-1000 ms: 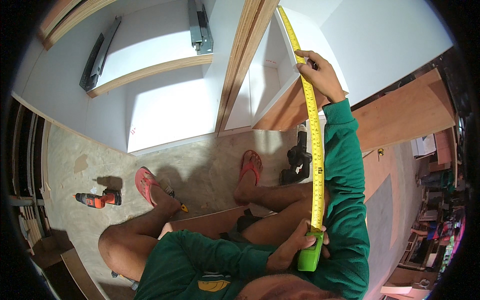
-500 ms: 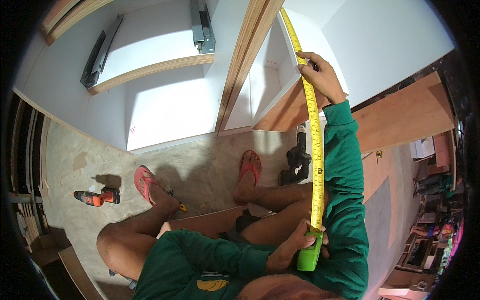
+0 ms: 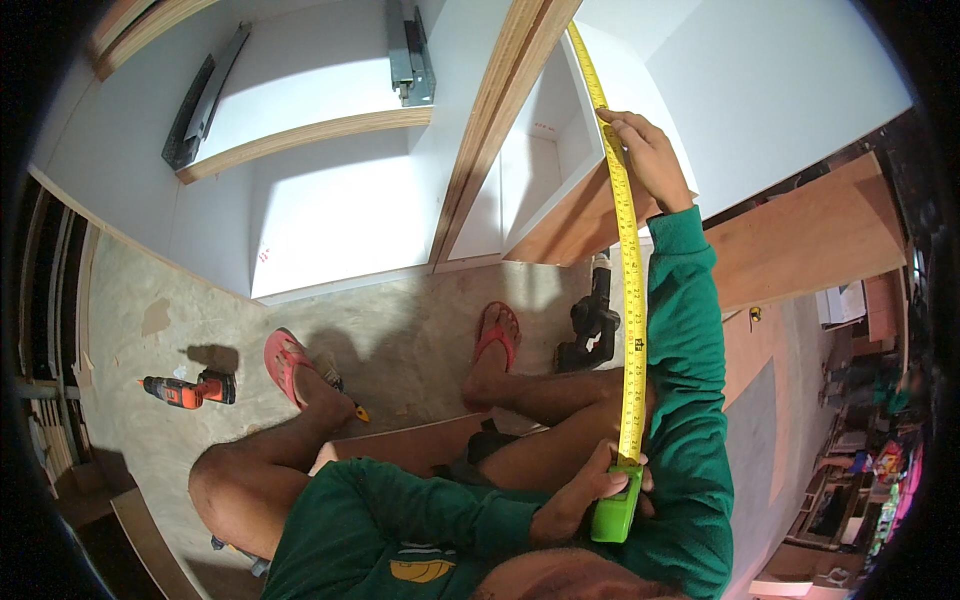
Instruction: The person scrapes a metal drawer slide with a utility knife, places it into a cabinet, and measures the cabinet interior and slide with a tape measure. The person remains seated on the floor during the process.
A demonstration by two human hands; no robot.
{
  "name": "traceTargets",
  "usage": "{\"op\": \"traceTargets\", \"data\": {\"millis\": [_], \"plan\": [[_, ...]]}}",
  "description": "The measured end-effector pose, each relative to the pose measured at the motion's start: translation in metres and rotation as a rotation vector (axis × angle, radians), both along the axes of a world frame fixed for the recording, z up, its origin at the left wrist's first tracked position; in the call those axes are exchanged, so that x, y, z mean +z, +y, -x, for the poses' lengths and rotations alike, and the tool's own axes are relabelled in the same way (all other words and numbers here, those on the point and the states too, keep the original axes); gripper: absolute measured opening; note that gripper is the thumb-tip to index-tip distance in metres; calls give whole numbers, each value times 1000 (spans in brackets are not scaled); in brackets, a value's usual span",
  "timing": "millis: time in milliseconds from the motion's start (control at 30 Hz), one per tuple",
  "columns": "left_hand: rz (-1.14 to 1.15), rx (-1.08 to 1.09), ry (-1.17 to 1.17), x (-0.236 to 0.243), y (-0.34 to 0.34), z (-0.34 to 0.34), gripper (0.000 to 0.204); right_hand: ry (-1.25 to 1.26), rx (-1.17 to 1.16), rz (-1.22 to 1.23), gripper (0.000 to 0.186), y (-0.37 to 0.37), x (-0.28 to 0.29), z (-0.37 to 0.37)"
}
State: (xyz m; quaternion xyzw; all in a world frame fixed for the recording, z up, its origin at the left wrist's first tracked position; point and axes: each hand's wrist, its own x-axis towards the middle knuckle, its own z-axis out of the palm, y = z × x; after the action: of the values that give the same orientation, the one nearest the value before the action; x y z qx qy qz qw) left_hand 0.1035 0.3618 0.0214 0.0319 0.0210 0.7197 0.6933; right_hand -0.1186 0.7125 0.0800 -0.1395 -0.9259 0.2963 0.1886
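A yellow tape blade (image 3: 627, 250) runs from the upper front edge of a white panel (image 3: 575, 90) down toward me. My right hand (image 3: 645, 150) pinches the blade near that panel, fingertips on the tape. At the lower end, my left hand (image 3: 585, 495) grips the green tape case (image 3: 615, 510), thumb along its top. The panel belongs to a white box with a plywood front (image 3: 560, 225) beside a cabinet (image 3: 330, 220) with plywood edges and metal slides (image 3: 205, 95). My green sleeves frame the tape.
An orange drill (image 3: 185, 392) lies on the concrete floor (image 3: 150, 300) at left; a black tool (image 3: 590, 330) stands below the box. My feet in red sandals (image 3: 290, 365) rest nearby. A plywood board (image 3: 800, 230) is at right, with workshop clutter and a person (image 3: 865, 375) in dark clothing beyond.
My right hand's fingers have shifted on the blade, now closer together and flatter. The view has shifted slightly; my left hand still holds the case in about the same place.
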Motion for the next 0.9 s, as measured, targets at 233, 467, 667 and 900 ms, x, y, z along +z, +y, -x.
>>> {"op": "traceTargets", "data": {"millis": [233, 467, 667, 900], "plan": [[23, -3, -25, -1, -2, -4, 55, -27, -11, 25, 49, -6, 6, -2], [-10, 6, -13, -11, 3, -9, 56, -8, -44, -15, 46, -12, 5, -3], [-19, 15, -17, -16, 4, -13, 56, -32, -26, -15, 39, -6, 4, -1], [-38, 18, -10, -21, 6, -16, 55, -36, -39, -8, 39, -5, 2, -1]]}}
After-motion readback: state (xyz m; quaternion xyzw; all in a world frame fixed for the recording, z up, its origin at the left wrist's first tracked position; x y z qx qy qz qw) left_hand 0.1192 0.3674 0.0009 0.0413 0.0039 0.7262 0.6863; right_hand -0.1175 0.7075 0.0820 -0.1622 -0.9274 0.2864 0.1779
